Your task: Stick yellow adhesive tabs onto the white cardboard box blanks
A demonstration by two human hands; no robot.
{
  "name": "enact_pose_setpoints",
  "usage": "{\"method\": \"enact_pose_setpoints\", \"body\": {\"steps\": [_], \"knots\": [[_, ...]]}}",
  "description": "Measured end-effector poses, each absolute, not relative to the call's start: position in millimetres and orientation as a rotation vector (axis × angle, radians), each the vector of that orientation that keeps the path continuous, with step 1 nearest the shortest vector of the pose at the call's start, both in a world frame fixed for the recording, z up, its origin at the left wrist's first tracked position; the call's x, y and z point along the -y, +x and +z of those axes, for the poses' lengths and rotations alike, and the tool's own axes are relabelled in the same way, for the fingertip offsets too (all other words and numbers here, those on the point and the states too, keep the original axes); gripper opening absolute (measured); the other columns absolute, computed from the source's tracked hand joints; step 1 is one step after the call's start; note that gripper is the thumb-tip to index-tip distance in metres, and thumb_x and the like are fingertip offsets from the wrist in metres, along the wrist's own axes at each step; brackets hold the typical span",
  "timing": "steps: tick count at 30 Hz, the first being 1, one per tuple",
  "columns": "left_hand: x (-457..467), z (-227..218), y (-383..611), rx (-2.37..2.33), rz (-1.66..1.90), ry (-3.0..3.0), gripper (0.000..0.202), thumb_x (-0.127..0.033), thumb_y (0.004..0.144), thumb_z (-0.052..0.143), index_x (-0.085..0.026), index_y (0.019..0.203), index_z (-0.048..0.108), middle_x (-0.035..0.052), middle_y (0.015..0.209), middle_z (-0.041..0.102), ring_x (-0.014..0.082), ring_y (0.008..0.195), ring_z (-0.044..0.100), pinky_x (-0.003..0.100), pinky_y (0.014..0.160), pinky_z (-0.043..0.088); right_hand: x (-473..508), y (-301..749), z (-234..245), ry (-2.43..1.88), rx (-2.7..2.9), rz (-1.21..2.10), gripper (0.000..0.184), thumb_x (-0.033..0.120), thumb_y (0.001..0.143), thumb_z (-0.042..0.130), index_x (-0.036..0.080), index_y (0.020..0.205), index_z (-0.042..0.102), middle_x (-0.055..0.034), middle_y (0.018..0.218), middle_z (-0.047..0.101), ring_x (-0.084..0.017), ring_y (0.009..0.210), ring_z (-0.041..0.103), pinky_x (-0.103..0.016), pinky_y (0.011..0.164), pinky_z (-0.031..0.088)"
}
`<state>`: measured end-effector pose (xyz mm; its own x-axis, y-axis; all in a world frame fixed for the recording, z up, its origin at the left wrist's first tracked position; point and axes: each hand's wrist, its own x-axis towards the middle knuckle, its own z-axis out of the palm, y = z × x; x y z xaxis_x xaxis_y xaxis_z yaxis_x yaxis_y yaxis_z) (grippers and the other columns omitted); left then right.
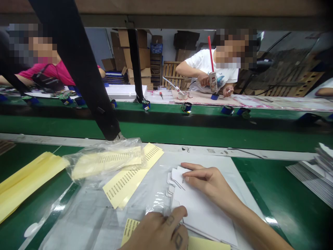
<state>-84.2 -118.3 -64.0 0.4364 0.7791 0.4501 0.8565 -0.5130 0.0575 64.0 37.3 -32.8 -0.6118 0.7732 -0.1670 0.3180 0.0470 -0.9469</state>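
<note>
A stack of folded white card pieces with tabs [205, 211] lies on a pale plastic sheet before me. My right hand [208, 178] rests on the upper part of the stack. Its thumb and index fingertips are close together by a small dark mark, and anything between them is too small to make out. At the lower left edge of the stack is my left hand [161, 229], fingers curled and index fingertip touching the card. What its other fingers hold, if anything, is hidden. Yellow label sheets with rows of black print [127, 182] lie to the left, one sheet partly under my left hand.
A clear plastic bag [104, 159] holds more yellow sheets. Yellow paper [28, 184] lies far left, and stacked white cards [314, 173] lie right. A green conveyor [169, 126] runs beyond, with blue cylindrical parts [186, 107]. Across it, one person holds a spray can [213, 82].
</note>
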Motion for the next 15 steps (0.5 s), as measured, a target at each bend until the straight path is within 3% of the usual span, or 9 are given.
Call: {"method": "enact_pose_setpoints", "body": {"steps": [9,15], "knots": [[118.4,-66.7,-84.6,1.446,-0.569,-2.508,0.022,-0.005,0.087,0.044,-0.017,0.069,0.051,0.0031,0.091,0.062,0.0077,0.053,0.056,0.019,0.042,0.039,-35.3,62.5,-35.1,-1.118,1.976,1.529,0.019,0.036,0.073,0.067,0.026,0.083,0.080,-0.0088,0.128,0.065,-0.031,0.123,0.055,-0.042,0.098,0.042],[117.8,-65.6,-85.1,1.453,-0.596,-2.476,0.022,-0.008,0.088,0.043,-0.018,0.070,0.049,0.0027,0.091,0.063,0.0050,0.044,0.050,0.018,0.039,0.038,-34.8,61.5,-39.2,-1.144,2.015,1.461,0.022,0.033,0.075,0.063,0.025,0.086,0.080,-0.0087,0.130,0.063,-0.030,0.120,0.056,-0.045,0.099,0.042]]}}
